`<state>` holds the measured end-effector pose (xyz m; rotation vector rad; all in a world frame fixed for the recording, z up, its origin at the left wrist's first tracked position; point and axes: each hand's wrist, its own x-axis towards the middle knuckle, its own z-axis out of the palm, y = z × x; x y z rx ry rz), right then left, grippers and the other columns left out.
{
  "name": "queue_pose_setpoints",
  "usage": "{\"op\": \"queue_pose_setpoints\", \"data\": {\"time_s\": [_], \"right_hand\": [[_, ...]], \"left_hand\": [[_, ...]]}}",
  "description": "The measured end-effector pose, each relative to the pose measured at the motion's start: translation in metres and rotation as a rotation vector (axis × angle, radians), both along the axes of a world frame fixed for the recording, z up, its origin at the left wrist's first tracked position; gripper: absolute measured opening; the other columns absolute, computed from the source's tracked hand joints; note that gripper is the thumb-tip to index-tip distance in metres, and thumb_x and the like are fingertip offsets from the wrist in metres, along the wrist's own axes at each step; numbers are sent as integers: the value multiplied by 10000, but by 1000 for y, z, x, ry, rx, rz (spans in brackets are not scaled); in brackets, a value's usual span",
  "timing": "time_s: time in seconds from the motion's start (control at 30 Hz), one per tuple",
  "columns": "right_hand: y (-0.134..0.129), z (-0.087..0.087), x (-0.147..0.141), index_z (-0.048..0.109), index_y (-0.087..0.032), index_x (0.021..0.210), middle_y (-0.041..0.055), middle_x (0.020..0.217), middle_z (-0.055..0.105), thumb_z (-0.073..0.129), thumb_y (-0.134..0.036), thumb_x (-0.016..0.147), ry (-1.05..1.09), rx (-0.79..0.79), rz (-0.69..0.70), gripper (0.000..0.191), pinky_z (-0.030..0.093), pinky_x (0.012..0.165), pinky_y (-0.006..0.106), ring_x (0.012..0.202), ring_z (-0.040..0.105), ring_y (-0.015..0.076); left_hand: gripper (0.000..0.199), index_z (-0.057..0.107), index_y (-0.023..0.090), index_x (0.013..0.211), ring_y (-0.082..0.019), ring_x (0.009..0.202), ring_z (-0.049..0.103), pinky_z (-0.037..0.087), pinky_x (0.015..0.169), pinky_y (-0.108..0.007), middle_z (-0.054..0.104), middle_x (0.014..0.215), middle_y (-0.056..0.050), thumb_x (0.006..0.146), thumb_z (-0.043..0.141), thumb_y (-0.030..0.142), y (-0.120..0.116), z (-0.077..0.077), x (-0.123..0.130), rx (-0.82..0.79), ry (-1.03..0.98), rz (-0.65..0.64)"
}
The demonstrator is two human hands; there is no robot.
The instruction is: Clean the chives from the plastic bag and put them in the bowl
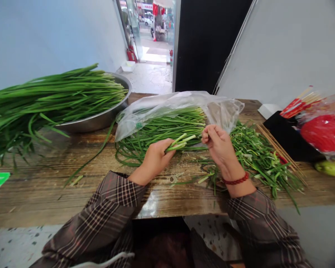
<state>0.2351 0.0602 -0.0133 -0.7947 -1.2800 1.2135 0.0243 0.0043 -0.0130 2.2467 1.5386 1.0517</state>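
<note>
Brown, worn wood: the table (58, 201), running from side to side under everything. On its left, the largest heap, long green stalks (58, 98) laid in one direction across a metal bowl (97, 122), pale ends to the right, leafy tops drooping past the rim. In the middle, a clear plastic bag (170, 99), draped over a flatter pile of stalks (167, 128). To the right of that, a loose tangle of trimmings (257, 156), thin and bent. Farther right, a red bundle (326, 132) in clear plastic.

Judging by these heaps, work well under way but unfinished: plenty already stripped off, to go by the tangle; probably the bowl's load done and the bagged pile left, though not certain from one view.

Next in size, the left hand (156, 156), in front of the bag, with fingers clamped around a small bunch of stalks (181, 143), pale ends jutting to the right. Just beyond those ends, apart from them, the right hand (219, 147), with fingers curled in, tips together near the thumb. Impossible to make out anything pinched between them. Around that wrist, a red bracelet (236, 179). Smallest, stray leaf scraps (205, 178) on the wood.
</note>
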Motion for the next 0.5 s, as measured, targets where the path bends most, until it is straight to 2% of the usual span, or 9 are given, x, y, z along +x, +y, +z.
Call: {"op": "queue_pose_setpoints", "data": {"time_s": [0.07,0.1,0.17,0.23,0.27,0.3,0.37,0.43,0.5], "right_hand": [[-2,13,15,643,-231,859,-25,671,572,627,-403,871,-107,108,65,173,445,598,243,612,519,108],[-3,20,21,669,-239,900,-15,707,611,632,-370,875,-206,177,154,139,473,647,258,662,560,118],[-8,31,29,710,-245,951,23,877,692,654,-320,867,-415,312,419,127,507,788,304,828,630,149],[-10,35,28,732,-239,942,50,1052,704,668,-300,856,-537,402,611,123,493,911,348,981,641,182],[-10,34,26,734,-233,927,56,1085,700,664,-295,858,-555,424,611,116,482,942,360,1018,637,191],[-10,31,23,730,-227,911,58,1071,702,650,-294,867,-552,427,539,113,480,944,365,1017,637,192],[-7,22,16,704,-216,892,51,967,701,615,-296,885,-505,384,296,120,503,868,350,927,643,178],[-4,13,10,668,-214,954,40,919,679,618,-299,877,-443,328,127,126,512,762,319,829,628,159],[-4,8,7,633,-221,1054,37,947,663,646,-296,854,-434,339,71,214,503,712,299,797,609,150]], "left_hand": [[221,654,149,855,-127,666,550,408,635,-218,644,742,-6,905,496,294,1,6,-1,-35,-101,55],[246,660,146,899,-130,685,556,416,648,-219,654,773,-9,913,486,319,1,9,-1,-54,-154,73],[300,665,139,980,-141,736,578,434,682,-227,676,850,-24,926,471,361,1,14,-2,-99,-240,75],[324,674,133,969,-153,764,591,442,704,-238,685,867,-34,929,471,383,1,17,-3,-139,-273,51],[325,679,132,942,-158,768,593,442,707,-241,684,854,-35,926,478,387,1,17,-3,-148,-273,36],[318,682,132,919,-160,765,591,440,704,-244,682,837,-32,920,490,386,1,17,-2,-150,-266,21],[291,686,135,887,-156,743,583,433,687,-243,673,803,-23,908,516,371,1,15,-1,-151,-244,-9],[259,687,140,854,-147,720,572,430,677,-240,667,783,-16,896,538,347,2,12,0,-148,-224,-33],[234,687,143,824,-139,710,565,432,682,-239,662,774,-13,890,554,324,2,10,1,-140,-206,-52]]}}
